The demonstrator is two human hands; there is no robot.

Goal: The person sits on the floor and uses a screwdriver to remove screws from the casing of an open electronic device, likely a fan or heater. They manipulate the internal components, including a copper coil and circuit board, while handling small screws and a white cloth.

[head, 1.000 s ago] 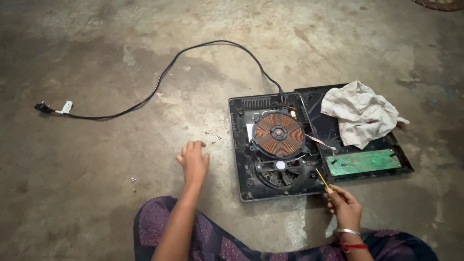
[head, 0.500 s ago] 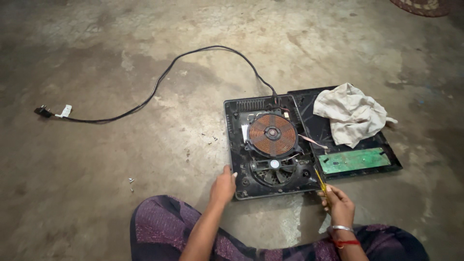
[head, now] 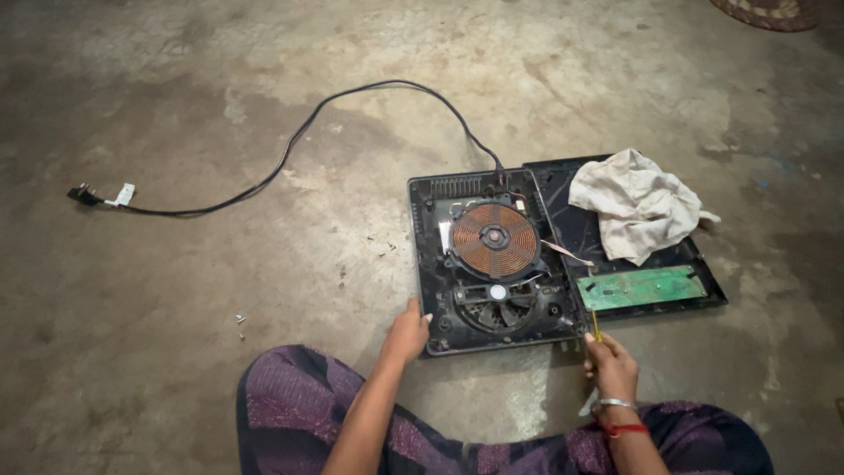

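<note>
While left hand (head: 406, 334) steadies cooktop (head: 489, 260).

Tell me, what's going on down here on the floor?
A person sits on the concrete floor with an opened induction cooker in front of them. The left hand rests on the near left corner of its black base, while the right hand holds a yellow screwdriver at the near right corner. The copper coil and fan lie exposed. Beside it, the removed top panel carries a green circuit board and a crumpled cloth.
</note>
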